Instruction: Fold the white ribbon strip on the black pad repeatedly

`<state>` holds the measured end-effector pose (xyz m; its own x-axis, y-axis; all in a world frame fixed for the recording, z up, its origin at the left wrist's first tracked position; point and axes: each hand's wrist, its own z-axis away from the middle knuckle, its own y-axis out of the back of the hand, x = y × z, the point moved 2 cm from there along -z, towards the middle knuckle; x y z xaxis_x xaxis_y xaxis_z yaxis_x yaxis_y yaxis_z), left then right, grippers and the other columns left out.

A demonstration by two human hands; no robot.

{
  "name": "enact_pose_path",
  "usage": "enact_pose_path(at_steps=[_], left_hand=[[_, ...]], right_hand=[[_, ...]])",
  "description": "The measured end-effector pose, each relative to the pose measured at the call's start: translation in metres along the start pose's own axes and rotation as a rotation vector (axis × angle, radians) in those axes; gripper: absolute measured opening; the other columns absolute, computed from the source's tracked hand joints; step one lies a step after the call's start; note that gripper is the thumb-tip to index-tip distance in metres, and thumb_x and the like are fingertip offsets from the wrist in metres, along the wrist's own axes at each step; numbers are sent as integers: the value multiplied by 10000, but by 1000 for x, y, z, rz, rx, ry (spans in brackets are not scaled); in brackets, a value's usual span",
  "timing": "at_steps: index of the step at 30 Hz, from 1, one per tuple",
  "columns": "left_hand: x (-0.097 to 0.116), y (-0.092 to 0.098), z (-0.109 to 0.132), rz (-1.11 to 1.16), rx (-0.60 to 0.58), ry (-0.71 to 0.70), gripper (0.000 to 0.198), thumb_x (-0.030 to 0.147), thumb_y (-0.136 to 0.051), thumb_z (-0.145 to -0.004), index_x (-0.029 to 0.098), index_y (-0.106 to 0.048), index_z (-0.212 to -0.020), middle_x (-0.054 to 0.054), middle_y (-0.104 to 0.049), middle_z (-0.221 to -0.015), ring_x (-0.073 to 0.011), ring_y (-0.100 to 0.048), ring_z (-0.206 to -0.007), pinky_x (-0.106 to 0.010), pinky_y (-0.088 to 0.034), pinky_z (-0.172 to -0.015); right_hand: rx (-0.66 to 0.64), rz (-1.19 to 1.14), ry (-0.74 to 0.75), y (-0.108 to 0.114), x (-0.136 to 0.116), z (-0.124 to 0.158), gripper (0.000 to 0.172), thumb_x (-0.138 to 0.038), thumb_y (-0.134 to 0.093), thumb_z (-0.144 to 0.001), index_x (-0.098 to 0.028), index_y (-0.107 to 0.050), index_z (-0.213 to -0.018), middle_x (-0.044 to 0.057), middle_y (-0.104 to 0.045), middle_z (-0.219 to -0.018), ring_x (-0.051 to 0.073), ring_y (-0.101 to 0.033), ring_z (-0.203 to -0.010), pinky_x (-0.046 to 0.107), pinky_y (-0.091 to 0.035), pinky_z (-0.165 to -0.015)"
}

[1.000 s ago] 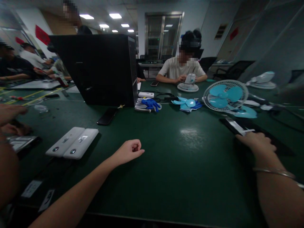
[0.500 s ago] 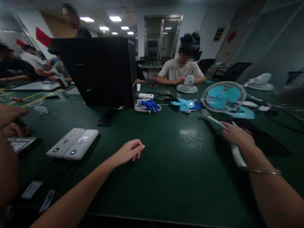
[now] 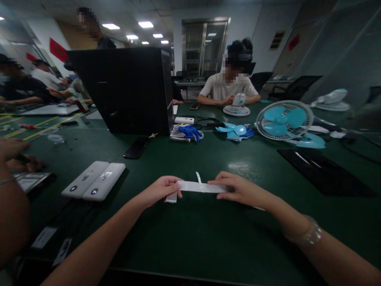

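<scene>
A long, thin white strip [image 3: 192, 186] that looks like paper, with faint print, is stretched between my hands above the green table. My left hand [image 3: 163, 188] pinches its left part, where a short end folds down below the fingers. My right hand [image 3: 238, 188] grips the other part, its thumb and fingers closed over it. A narrow white tab [image 3: 198, 177] sticks up from the strip's middle. Beyond my right wrist a small white edge shows under the forearm; I cannot tell whether it belongs to the strip.
Two white power banks [image 3: 102, 178] lie left, a black phone [image 3: 136, 147] behind them. A black computer case [image 3: 125, 91] stands further back. Blue gloves [image 3: 190, 132], fan blades [image 3: 235, 129] and a fan grille [image 3: 282, 119] line the back; a black panel [image 3: 324, 171] lies right. Co-workers sit around.
My right hand has brought the white strip from the right, over the black panel, to the middle. My left hand, earlier without the strip, now pinches its left part.
</scene>
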<state>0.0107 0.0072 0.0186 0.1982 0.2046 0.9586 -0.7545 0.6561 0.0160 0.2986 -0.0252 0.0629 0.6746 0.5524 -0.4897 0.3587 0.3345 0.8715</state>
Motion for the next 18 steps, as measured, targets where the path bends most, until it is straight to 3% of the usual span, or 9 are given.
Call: enact_pose_path(at_steps=[3,5,7,10,13,15,18], left_hand=[[3,-1,1,-105,18,23,317,363,-570,-873,162,-579,-1118,-17,-681,-800,-100,-551,-589,-196,-360,-474],[3,-2,2,-137,17,43,262,337,-552,-879,162,-566,-1073,-12,-681,-778,-116,-580,-623,-211,-393,-511],[2,-3,2,-156,-4,37,201,307,-532,-883,164,-546,-1023,-6,-680,-749,-117,-589,-612,-217,-404,-527],[0,-6,4,-229,-55,-5,160,276,-528,-879,165,-530,-994,-13,-690,-749,-114,-590,-589,-214,-405,-525],[-2,-9,6,-316,-54,-64,168,297,-538,-879,155,-544,-968,-24,-690,-744,-124,-606,-624,-213,-415,-534],[-3,-9,7,-338,-48,-98,175,311,-537,-883,153,-548,-957,-26,-689,-751,-129,-618,-648,-214,-427,-549],[-2,-10,8,-379,-60,-147,167,313,-539,-885,153,-556,-928,-19,-681,-759,-130,-625,-668,-220,-445,-574]], right_hand=[[150,55,-136,19,43,9,500,-534,-438,-921,-286,-509,-1349,61,-503,-1319,229,-511,-1130,384,-472,-901],[369,265,-308,37,80,23,534,-529,-383,-932,-211,-521,-1336,105,-491,-1356,271,-438,-1228,442,-371,-1017],[559,551,-573,55,119,47,571,-513,-378,-915,-140,-537,-1316,166,-463,-1381,326,-346,-1301,508,-237,-1077],[562,702,-967,71,176,91,632,-534,-343,-895,-138,-490,-1366,173,-383,-1452,346,-266,-1349,548,-199,-1057],[432,562,-1282,73,231,134,801,-667,-275,-860,-157,-352,-1472,150,-254,-1531,404,-181,-1377,599,-204,-1032],[356,464,-1346,71,262,153,887,-738,-260,-819,-162,-311,-1492,155,-231,-1539,428,-170,-1376,603,-201,-1034],[377,482,-1304,68,292,166,904,-745,-192,-818,-134,-382,-1457,222,-321,-1480,462,-265,-1328,621,-284,-958]])
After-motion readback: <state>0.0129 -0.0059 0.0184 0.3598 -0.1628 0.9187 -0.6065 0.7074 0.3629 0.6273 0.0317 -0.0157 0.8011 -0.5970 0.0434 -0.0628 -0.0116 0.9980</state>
